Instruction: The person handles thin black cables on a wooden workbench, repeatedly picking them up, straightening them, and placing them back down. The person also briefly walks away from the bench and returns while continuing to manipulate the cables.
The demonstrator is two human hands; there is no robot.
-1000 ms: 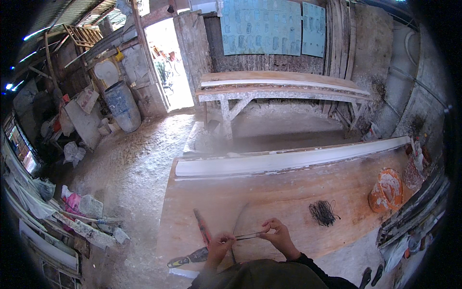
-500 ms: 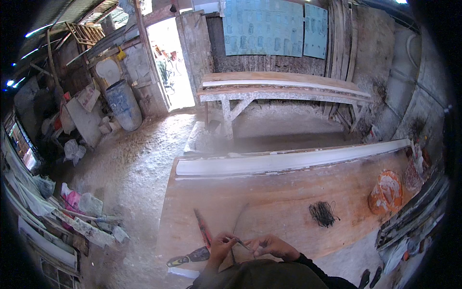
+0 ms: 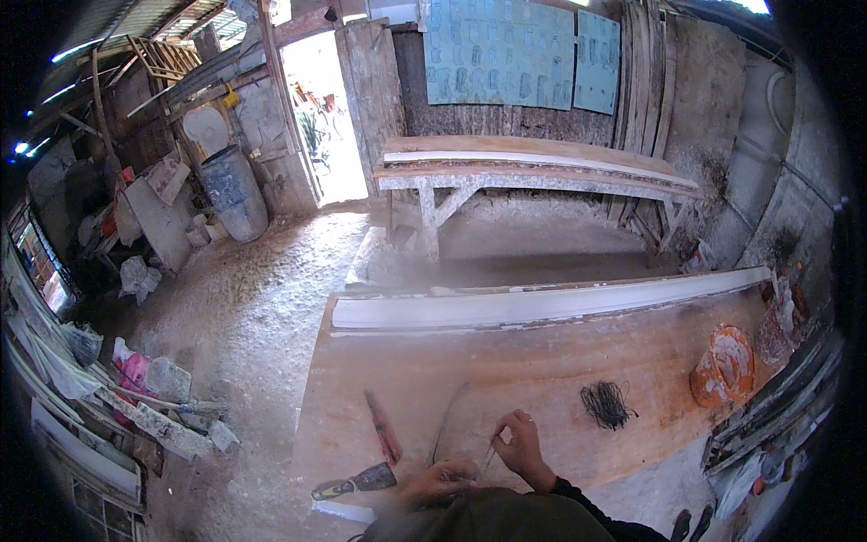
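A thin strand [image 3: 489, 461] is held above the near side of the wooden table [image 3: 515, 370], pinched by the right hand [image 3: 521, 449]; the left hand [image 3: 442, 481] curls near its lower end, grip unclear. A red tool [image 3: 384, 429] lies left, black wire [image 3: 608, 405] right, an orange bucket [image 3: 722, 366] farther right.

A thin, pale-looking strand [image 3: 489, 459], too small to make out in detail, is held at a steep slant in the near middle of the scene, its far end leaning right, while a slender dark strand [image 3: 439, 435] curves away on its left, its far tip bending right.
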